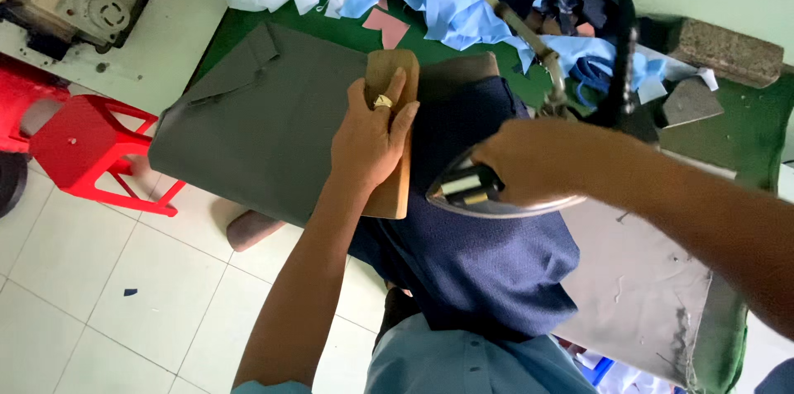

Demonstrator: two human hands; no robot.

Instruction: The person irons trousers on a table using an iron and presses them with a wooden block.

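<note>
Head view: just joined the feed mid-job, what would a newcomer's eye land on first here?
Probably the iron at centre, gripped by the right hand over the navy fabric. Just left of it, the left hand, wearing a ring, presses flat on a wooden block at the fabric's edge. A bright red plastic stool stands on the white tiled floor at far left.

no packages, labels, signs, screens (none visible)
</note>
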